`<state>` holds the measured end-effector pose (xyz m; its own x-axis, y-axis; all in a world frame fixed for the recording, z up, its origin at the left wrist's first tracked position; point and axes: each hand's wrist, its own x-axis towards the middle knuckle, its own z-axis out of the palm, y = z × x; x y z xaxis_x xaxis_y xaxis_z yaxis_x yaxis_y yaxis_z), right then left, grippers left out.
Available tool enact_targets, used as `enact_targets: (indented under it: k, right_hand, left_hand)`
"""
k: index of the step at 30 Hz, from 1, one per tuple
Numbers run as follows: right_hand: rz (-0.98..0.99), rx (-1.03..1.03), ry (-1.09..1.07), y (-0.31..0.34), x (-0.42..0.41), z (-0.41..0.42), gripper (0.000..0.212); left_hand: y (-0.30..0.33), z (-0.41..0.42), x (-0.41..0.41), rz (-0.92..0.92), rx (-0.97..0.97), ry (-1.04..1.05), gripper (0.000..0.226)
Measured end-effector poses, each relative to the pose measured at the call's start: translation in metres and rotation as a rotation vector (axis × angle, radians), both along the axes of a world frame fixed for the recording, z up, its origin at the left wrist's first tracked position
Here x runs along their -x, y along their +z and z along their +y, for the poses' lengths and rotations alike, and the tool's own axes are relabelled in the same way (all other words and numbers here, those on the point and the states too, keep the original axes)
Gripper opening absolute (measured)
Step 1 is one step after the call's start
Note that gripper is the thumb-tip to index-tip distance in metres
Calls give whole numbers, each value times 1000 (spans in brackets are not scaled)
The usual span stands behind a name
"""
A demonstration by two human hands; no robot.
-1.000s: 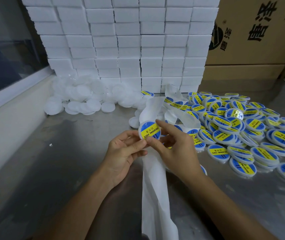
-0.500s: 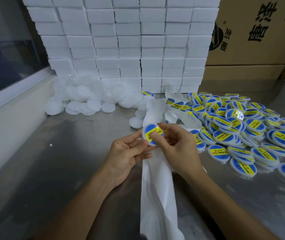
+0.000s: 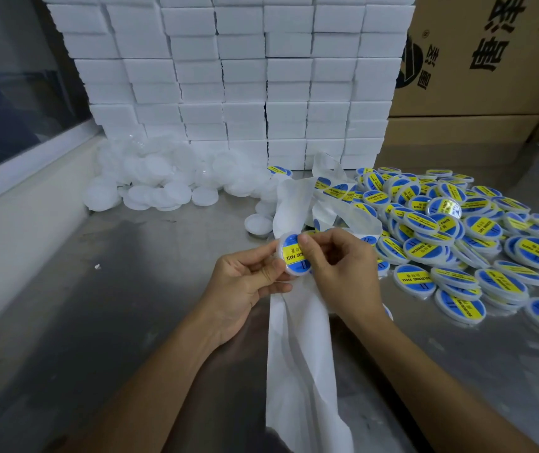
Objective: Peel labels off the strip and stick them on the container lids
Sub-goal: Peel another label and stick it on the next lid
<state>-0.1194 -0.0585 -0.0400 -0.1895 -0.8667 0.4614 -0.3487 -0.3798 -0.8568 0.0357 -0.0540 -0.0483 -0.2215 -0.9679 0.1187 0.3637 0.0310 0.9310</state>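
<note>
I hold a round lid [image 3: 289, 255] above the tabletop [image 3: 137, 308], its blue-and-yellow label [image 3: 293, 254] facing me. My left hand [image 3: 241, 291] grips its edge; my right hand [image 3: 340, 268] presses the label with the thumb, fingers curled. The backing strip [image 3: 301, 351] trails beneath, its lower end cut off. Labelled lids [image 3: 458, 237] lie heaped right, plain lids [image 3: 163, 178] behind.

Blue-yellow labelled lid [image 3: 292, 255] tilted above white strip [image 3: 297, 348].

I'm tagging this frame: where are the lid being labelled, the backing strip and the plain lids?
lid being labelled [image 3: 291, 255]: head view, its label.
backing strip [image 3: 301, 361]: head view, lower stretch.
plain lids [image 3: 160, 178]: head view, pile's middle.
</note>
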Motion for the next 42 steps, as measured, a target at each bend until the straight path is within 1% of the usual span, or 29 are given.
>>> enact_targets:
  k: [3,5,7,11,15,16,19,20,23,26,29,31,33,34,38,40,42]
  right_hand:
    - [32,-20,-29,1,-3,5,49]
    - [49,-46,-69,0,-2,4,54]
    - [41,-38,-93,-1,0,2,49]
    - [56,17,-20,1,3,-1,30]
    - [80,-47,54,2,6,-2,15]
    - [100,-50,82,3,8,-2,15]
    - [165,-91,181,4,9,0,40]
    - [175,-107,197,5,9,0,44]
    - [115,-127,222,9,10,0,38]
    - [67,-119,221,10,10,2,27]
    - [-12,-75,162,10,7,4,12]
    - [-52,-47,132,9,6,3,11]
    - [-50,-66,164,8,6,3,8]
    - [-37,-88,181,7,5,4,12]
    - [51,-140,275,8,4,3,44]
    - [33,-140,308,11,8,3,45]
    - [-45,-130,332,13,10,4,36]
  left_hand:
    - [-2,0,1,-28,23,1,35]
    - [-4,0,1,-52,34,9,32]
    - [-3,-1,0,-66,36,8,33]
    - [-2,-3,-2,-61,25,15,35]
    - [-5,-5,-2,-21,15,76,28]
    - [-5,-7,-2,-7,11,86,28]
    - [-5,-8,-2,5,5,97,27]
    - [-6,-8,-2,-5,7,100,28]
    - [-7,-8,-1,-31,15,99,31]
    - [-7,-8,0,-65,29,103,31]
    - [-8,-6,1,-69,50,63,28]
    - [-7,-5,1,-53,58,45,27]
    - [-8,-5,1,-25,42,74,27]
    - [-8,-7,0,-14,28,96,26]
    - [-9,-10,0,-5,-11,164,23]
    - [-9,-9,1,-6,-9,176,21]
    - [-9,-7,1,-23,4,167,21]
